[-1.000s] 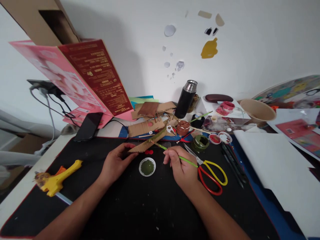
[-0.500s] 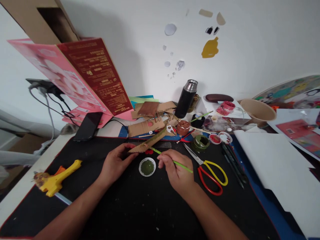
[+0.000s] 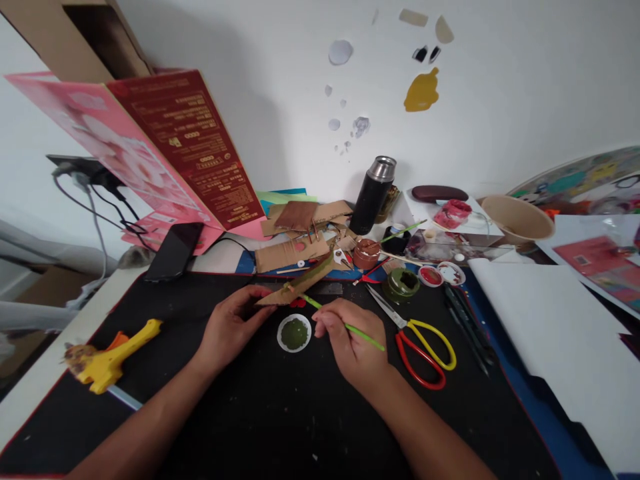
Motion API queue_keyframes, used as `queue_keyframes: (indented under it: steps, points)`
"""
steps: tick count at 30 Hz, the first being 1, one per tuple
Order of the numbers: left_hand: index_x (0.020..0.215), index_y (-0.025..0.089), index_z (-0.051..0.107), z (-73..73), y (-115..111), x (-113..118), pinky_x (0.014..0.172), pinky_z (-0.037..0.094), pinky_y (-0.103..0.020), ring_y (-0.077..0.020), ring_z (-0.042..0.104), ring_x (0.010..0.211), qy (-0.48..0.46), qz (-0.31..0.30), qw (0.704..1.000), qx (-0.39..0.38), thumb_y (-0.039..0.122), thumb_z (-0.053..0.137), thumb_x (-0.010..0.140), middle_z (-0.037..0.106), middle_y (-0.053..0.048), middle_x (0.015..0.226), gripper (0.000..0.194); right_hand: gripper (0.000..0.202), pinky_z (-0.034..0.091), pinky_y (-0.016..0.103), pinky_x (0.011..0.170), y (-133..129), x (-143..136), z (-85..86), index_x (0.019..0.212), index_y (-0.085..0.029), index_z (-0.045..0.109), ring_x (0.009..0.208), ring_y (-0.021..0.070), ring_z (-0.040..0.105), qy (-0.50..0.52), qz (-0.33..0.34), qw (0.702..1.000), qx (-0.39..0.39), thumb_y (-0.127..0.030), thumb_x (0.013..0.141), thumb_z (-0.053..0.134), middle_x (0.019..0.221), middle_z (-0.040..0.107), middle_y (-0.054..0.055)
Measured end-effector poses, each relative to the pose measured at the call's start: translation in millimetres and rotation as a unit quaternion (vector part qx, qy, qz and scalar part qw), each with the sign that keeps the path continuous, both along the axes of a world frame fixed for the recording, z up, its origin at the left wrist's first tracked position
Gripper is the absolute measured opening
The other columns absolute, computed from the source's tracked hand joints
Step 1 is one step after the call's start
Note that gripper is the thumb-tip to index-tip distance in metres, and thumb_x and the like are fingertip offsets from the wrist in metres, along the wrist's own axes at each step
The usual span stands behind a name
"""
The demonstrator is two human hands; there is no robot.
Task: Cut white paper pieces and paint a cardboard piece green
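My left hand [image 3: 235, 325] pinches the near end of a long cardboard strip [image 3: 276, 297], which slants up to the right and carries green paint toward its far end. In my right hand [image 3: 355, 340] is a thin paintbrush with a bright green handle [image 3: 364, 336]. Its tip touches the cardboard or lies right at it; the bristles are hard to make out. Below the strip, between my hands, sits a white lid holding green paint [image 3: 294, 333]. An uncapped jar of green paint [image 3: 401, 285] stands beyond my right hand.
Scissors with red and yellow handles [image 3: 420, 347] lie right of my right hand, near black pens [image 3: 466, 327]. A yellow giraffe-shaped object [image 3: 113, 357] lies at left, a phone [image 3: 175, 252] behind it. Cardboard scraps [image 3: 290, 253], a brown paint jar [image 3: 367, 254] and a black flask [image 3: 373, 197] line the back.
The view has shifted very slightly. Both hands, the cardboard strip and the paintbrush keep nearly the same positions.
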State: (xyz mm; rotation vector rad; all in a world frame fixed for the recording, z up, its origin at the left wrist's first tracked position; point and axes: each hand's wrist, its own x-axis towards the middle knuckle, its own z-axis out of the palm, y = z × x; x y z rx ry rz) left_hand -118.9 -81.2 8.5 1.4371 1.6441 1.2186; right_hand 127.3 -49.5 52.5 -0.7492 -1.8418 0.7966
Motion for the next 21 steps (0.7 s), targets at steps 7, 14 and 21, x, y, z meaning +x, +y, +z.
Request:
queue_keyframes:
  steps: [7, 14, 21]
  points:
    - [0.1, 0.023, 0.079, 1.8, 0, 0, 0.084, 0.066, -0.036, -0.0254, 0.079, 0.09, 0.025, -0.002, 1.0, 0.002, 0.049, 0.079, 0.087, 0.083, -0.007, 0.1, 0.029, 0.029, 0.056, 0.027, 0.066, -2, -2, 0.3, 0.092, -0.022, 0.073, 0.065, 0.0154, 0.072, -0.001, 0.021, 1.0, 0.003, -0.029, 0.112, 0.053, 0.074, 0.075, 0.002]
    - [0.096, 0.023, 0.078, 5.4, 1, 1, 0.08, 0.065, -0.033, -0.0235, 0.077, 0.086, 0.025, 0.007, 1.0, 0.008, 0.047, 0.081, 0.084, 0.082, -0.005, 0.096, 0.026, 0.026, 0.054, 0.026, 0.06, 5, 9, -1.1, 0.095, -0.022, 0.073, 0.059, 0.0139, 0.066, 0.006, -0.035, 0.999, -0.018, -0.025, 0.11, 0.053, 0.072, 0.073, 0.0]
    - [0.097, 0.022, 0.078, 5.2, 1, 1, 0.08, 0.064, -0.034, -0.024, 0.078, 0.086, 0.035, 0.007, 0.999, 0.009, 0.047, 0.08, 0.085, 0.082, -0.006, 0.098, 0.028, 0.029, 0.053, 0.026, 0.057, 6, 11, -0.8, 0.096, -0.022, 0.074, 0.055, 0.0135, 0.064, 0.007, -0.053, 0.998, -0.03, -0.029, 0.112, 0.051, 0.07, 0.072, 0.0]
